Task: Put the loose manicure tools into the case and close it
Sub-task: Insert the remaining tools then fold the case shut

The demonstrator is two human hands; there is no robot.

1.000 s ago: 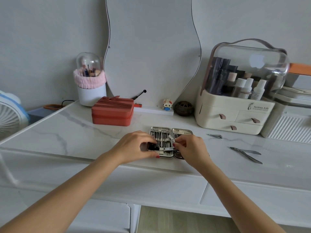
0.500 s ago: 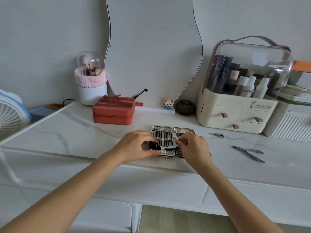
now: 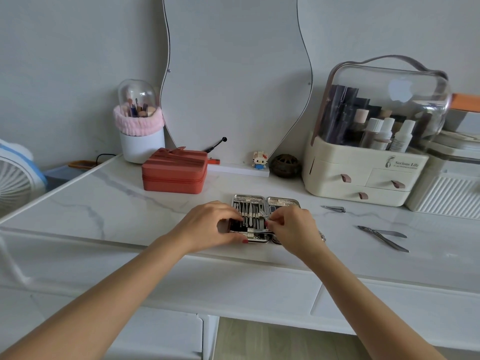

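An open silver manicure case (image 3: 281, 201) lies flat near the front of the white marble table (image 3: 109, 203), with several metal tools in its left half. My left hand (image 3: 213, 224) grips the case's left front corner, thumb on the front rim. My right hand (image 3: 291, 227) pinches a thin metal tool (image 3: 261, 231) lying crosswise over the left half. To the right on the table lie a small nail clipper (image 3: 333, 209) and cuticle nippers (image 3: 381, 237); the nippers overlap another flat metal tool.
A red zipped box (image 3: 175, 171) stands behind the case on the left. At the back are a brush holder (image 3: 140, 131), a wavy mirror (image 3: 236, 74), a small toy figure (image 3: 259, 159) and a cream cosmetics organizer (image 3: 368, 152). A fan (image 3: 15, 178) is at far left.
Both hands stay over the case. My right hand has nudged the thin tool slightly within the left half; the case and the loose tools on the table have not moved.
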